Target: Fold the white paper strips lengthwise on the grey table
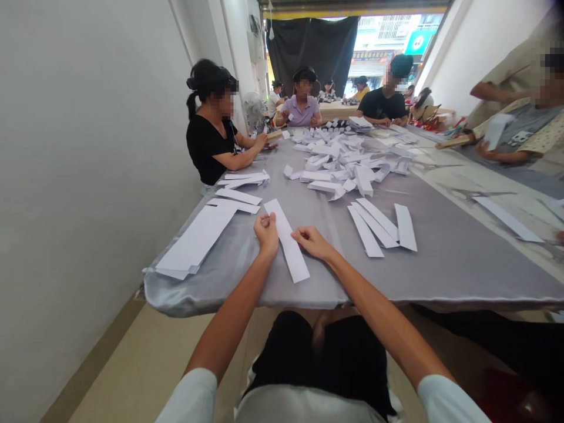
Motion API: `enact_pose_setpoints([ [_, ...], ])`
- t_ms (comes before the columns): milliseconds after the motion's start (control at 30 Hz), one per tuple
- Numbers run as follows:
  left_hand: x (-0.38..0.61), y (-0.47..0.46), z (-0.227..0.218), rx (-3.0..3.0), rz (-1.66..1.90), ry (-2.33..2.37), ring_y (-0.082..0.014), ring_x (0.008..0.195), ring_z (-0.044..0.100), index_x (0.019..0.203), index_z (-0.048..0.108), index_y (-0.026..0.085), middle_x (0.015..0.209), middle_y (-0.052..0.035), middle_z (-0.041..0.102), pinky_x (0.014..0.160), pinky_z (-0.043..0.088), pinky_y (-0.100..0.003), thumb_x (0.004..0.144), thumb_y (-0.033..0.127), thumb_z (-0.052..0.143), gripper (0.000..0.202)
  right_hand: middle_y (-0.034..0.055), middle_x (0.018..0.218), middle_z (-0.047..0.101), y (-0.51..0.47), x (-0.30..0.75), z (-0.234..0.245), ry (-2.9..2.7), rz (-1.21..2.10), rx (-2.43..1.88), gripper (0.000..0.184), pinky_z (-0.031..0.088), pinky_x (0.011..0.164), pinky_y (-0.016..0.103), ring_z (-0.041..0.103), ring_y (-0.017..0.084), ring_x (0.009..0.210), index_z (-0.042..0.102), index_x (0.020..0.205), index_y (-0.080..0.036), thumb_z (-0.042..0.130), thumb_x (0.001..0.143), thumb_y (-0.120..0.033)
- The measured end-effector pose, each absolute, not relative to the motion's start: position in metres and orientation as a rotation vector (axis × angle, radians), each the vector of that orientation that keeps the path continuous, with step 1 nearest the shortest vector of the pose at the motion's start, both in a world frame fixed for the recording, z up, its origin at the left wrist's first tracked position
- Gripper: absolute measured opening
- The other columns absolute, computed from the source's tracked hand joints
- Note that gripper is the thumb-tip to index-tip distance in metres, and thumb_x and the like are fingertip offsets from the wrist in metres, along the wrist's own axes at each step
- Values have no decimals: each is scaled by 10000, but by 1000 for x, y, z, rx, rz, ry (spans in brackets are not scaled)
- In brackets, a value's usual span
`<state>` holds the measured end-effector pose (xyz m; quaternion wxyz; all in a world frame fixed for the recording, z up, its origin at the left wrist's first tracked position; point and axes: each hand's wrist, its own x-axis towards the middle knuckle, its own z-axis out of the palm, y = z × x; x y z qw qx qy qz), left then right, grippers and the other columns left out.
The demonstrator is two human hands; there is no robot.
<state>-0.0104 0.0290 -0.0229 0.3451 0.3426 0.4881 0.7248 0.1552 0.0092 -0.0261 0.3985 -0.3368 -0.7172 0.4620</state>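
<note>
A long white paper strip (289, 249) lies slantwise in front of me, its near end close to the table's front edge. My left hand (266, 234) is closed on its left edge, near the far end. On the right edge, about midway along, the fingers of my right hand (312, 242) pinch the paper. Left of my hands is a stack of wide white sheets (198, 238), with narrow strips (240, 195) just behind it. Several flat white strips (374, 226) are fanned out on the right.
A large heap of folded white paper pieces (339, 155) covers the table's middle. Grey satiny cloth (449, 258) drapes the table. Co-workers sit around it: a person in black (211, 138) at left, others at the far side and right. A wall (88, 147) runs along the left.
</note>
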Motion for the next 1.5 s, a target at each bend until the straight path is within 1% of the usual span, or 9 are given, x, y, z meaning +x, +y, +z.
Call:
enact_pose_setpoints([
  [100,-8,26,-20,876,1711,1201,-103,455,493,1001,623,169,591,49,570,432,335,-209,801,566,814,484,-43,636,461,12,156,-27,-1727,1156,-865,533,298,564,265,400,119,592,531,712,-204,578,933,-688],
  [267,0,22,-22,1023,1562,1096,-143,543,611,903,689,122,696,-53,704,493,455,-238,655,484,924,498,-47,616,460,11,158,-23,-1679,1229,-900,553,269,534,264,369,111,559,521,708,-208,589,917,-716],
  [667,-1,25,-26,941,1717,1165,-156,605,648,853,673,148,766,-74,739,559,493,-253,685,424,884,386,-38,577,472,8,160,-20,-1717,1272,-886,577,252,503,262,367,101,530,516,641,-205,610,908,-707],
  [833,6,15,-18,1028,1406,956,-185,666,695,955,708,137,874,-96,778,628,541,-288,572,398,963,530,-58,671,533,15,158,-26,-1376,1121,-963,479,329,453,240,438,105,495,551,942,-228,647,878,-694],
  [967,11,4,-7,1061,1155,855,-159,572,653,1151,688,159,858,-70,765,463,432,-229,576,369,979,677,-62,722,578,19,162,-26,-1208,1110,-1011,547,391,430,242,484,114,474,500,1129,-244,699,829,-656],
  [1067,11,1,-1,987,1091,793,-140,528,610,1147,691,162,812,-64,720,372,319,-209,683,489,918,611,-67,705,575,20,164,-27,-1170,1107,-1027,577,411,416,244,503,124,477,492,1158,-243,729,804,-633],
  [1200,8,4,0,920,1122,761,-99,488,544,1108,682,182,792,-34,664,351,305,-196,755,558,860,545,-24,686,612,19,162,-25,-1283,1150,-1035,558,379,379,255,493,126,445,595,1093,-209,662,842,-703],
  [1333,7,8,-5,927,1180,831,-84,477,528,1199,646,180,775,-10,655,371,305,-187,743,486,901,605,34,749,674,15,159,-20,-1400,1189,-957,614,440,436,275,561,145,502,661,1009,-190,609,856,-783],
  [1500,8,8,-7,968,1200,864,-71,470,519,1171,660,156,766,-2,638,372,295,-191,722,549,908,647,49,793,693,12,159,-16,-1410,1272,-925,647,459,450,275,600,157,546,681,993,-183,629,837,-808],
])
